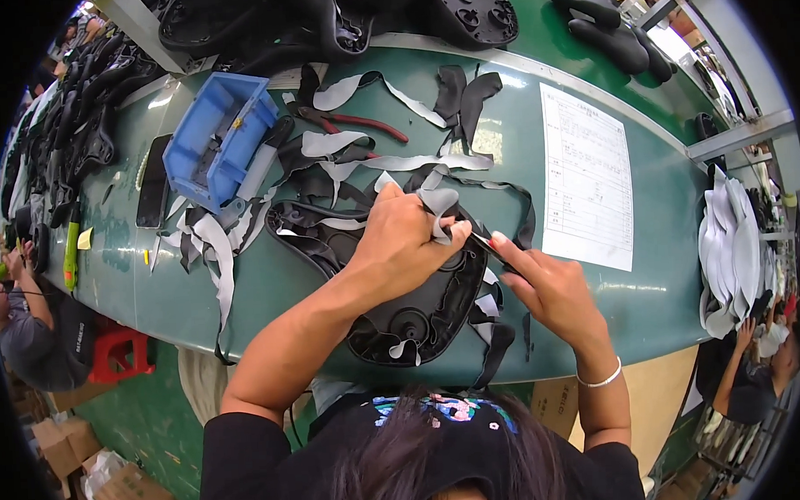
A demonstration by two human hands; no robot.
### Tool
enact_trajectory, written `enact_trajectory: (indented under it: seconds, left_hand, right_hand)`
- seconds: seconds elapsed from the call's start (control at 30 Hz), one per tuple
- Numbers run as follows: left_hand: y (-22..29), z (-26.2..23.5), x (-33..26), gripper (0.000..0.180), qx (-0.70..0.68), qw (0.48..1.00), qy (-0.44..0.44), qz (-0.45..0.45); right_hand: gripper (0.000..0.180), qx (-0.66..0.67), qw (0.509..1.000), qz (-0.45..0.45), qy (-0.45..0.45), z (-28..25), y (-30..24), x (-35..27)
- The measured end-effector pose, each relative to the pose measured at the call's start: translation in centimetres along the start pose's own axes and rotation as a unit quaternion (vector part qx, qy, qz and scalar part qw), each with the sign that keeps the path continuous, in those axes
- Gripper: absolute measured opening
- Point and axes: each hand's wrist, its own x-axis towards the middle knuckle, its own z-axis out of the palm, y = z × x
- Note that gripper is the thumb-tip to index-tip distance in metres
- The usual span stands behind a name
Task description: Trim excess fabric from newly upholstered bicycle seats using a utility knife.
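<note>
The left hand [400, 241] pinches a grey strip of trim [438, 200] and pulls it up off the upturned black saddle shell [392, 285]; the right hand [547, 284], just right of the shell, grips a thin blade [483, 241] pressed to the strip's root. Judged from the loose grey and black offcuts [362, 159] lying beyond the shell, much trimming appears done; flaps at the shell's near rim [491, 322] suggest edge work remains; red-handled pliers [356, 121] and a blue bin [215, 137] lie farther beyond.

Black short sleeves, thin white bracelet [601, 380]
</note>
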Motion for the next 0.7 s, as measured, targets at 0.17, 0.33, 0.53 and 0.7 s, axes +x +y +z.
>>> enact_trajectory:
  seconds: [0.17, 0.33, 0.53, 0.7]
  left_hand:
    - [0.3, -1.2, 0.1, 0.015, -0.444, 0.855, 0.143, -0.228]
    - [-1.6, -2.4, -0.6, 0.026, -0.71, 0.703, 0.048, -0.023]
    - [-3.1, -2.5, 3.1, 0.026, 0.252, 0.953, 0.091, 0.143]
    - [-5.7, -3.1, 2.6, 0.031, -0.155, 0.944, 0.244, -0.157]
  right_hand:
    - [0.06, -0.026, 0.995, 0.083, 0.038, 2.1, -3.0, -2.9]
    - [0.055, 0.046, 0.979, 0.197, 0.034, 2.6, -6.5, -3.4]
    - [0.05, -0.074, 0.982, 0.161, 0.06, 1.7, -4.3, 1.7]
    - [0.052, -0.095, 0.97, 0.216, -0.05, 0.8, -8.4, -2.2]
